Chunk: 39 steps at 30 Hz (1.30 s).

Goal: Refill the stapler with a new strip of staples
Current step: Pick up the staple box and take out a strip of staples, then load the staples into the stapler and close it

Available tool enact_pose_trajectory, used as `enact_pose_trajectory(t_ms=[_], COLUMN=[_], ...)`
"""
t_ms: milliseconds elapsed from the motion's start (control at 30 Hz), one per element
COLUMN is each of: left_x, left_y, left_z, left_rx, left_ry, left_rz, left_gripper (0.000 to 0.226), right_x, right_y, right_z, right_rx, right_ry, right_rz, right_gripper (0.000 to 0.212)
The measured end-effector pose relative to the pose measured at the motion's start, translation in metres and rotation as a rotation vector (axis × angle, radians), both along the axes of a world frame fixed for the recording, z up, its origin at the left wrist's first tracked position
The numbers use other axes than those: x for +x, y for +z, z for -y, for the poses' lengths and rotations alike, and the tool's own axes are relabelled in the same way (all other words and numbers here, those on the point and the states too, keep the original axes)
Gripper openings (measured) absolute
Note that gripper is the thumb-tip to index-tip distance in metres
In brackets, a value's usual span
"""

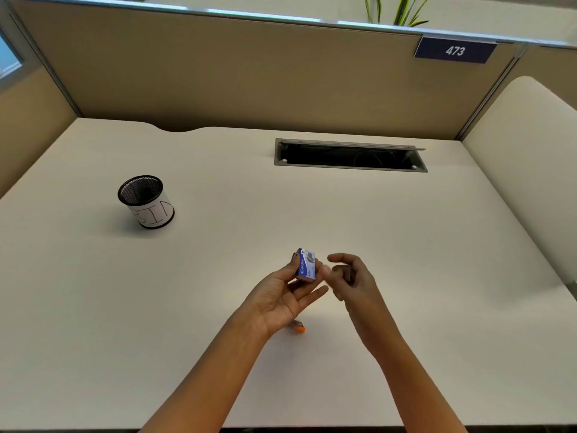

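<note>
A single wide-angle view is given, taken from head height and aimed forward and steeply down over the white rectangular desk (406,276). Both forearms are seen entering from the bottom edge, so the camera is placed just above and behind them. The left hand (282,296) and right hand (351,278) are caught close to frame centre, at near range. The beige fabric partition wall (218,73) is faced head-on across the top, its lines bowed by the lens. The black mesh cylindrical pen cup (145,201) is held at left. No second view is offered for overlap.
</note>
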<state>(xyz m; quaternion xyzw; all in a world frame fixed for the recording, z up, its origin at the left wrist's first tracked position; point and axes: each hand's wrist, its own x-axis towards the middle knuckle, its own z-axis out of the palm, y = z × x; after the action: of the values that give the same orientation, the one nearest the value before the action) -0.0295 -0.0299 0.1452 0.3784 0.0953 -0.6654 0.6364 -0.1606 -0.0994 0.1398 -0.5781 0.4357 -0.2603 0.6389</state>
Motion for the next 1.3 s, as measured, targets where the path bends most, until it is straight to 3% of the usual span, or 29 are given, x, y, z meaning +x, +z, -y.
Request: enact_pose_trajectory(t_ms=[67,133,300,400,667,933,1133,1233,1300], left_x=[0.002,0.002,0.006,0.011,0.033,0.036,0.040,0.044,0.046], left_y=[-0.003,-0.006,-0.013,-0.015,-0.028,-0.044,-0.054,-0.059,-0.063], left_z=[0.001,0.003,0.007,0.009,0.015,0.021,0.021,0.020,0.018], left_rx=[0.009,0.024,0.066,0.080,0.192,0.275,0.311,0.347,0.388], left_ry=[-0.036,-0.070,-0.156,-0.187,-0.215,-0.257,-0.282,-0.312,-0.343], left_rz=[0.004,0.011,0.075,0.131,0.561,0.627,0.737,0.820,0.892], left_gripper=[0.032,0.033,0.033,0.033,0.024,0.022,0.020,0.020,0.018], right_x=[0.000,0.002,0.007,0.008,0.013,0.019,0.014,0.014,0.014], right_y=[-0.005,-0.009,-0.013,-0.014,-0.046,-0.096,-0.103,-0.100,-0.093], right_z=[0.001,0.005,0.016,0.027,0.107,0.204,0.222,0.224,0.221], right_rx=[-0.294,-0.419,-0.564,-0.581,-0.619,-0.603,-0.543,-0.520,-0.486], right_ry=[0.118,0.196,0.292,0.311,0.136,0.093,0.139,0.179,0.184], right_rz=[-0.199,-0.266,-0.321,-0.326,-0.515,-0.795,-0.762,-0.761,-0.771], right_gripper=[0.053,0.070,0.059,0.053,0.062,0.058,0.054,0.062,0.080])
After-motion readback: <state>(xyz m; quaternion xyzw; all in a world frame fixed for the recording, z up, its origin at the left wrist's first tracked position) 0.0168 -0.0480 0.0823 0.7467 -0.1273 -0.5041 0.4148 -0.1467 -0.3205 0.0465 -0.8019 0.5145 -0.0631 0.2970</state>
